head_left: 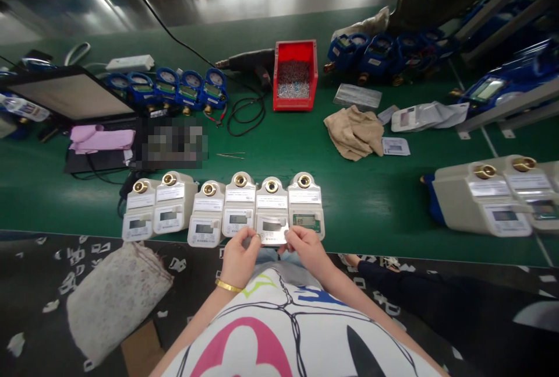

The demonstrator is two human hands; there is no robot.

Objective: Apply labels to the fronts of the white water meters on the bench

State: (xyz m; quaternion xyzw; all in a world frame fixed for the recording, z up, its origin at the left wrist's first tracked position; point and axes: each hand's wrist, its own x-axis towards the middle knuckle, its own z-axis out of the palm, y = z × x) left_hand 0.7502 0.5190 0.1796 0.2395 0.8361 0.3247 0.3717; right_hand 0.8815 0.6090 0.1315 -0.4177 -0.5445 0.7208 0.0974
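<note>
Several beige meters with brass fittings stand in a row along the bench's front edge. My left hand (240,257), with a yellow band at the wrist, has its fingers closed at the lower left corner of a face label (273,239). At the label's lower right corner, my right hand (307,246) pinches with thumb and forefinger. The label lies against the lower front of one meter (271,200), around its small display. Just right of it, another meter (304,196) shows a bare green circuit board and a lit display. A meter (239,196) on the left has its label around the display.
A red bin (294,103) of small metal parts sits at the back beside a power screwdriver (251,61). Tweezers (231,155), a tan cloth (354,132), a laptop (74,94) and blue meters (191,88) lie about. More beige meters (484,199) stand right.
</note>
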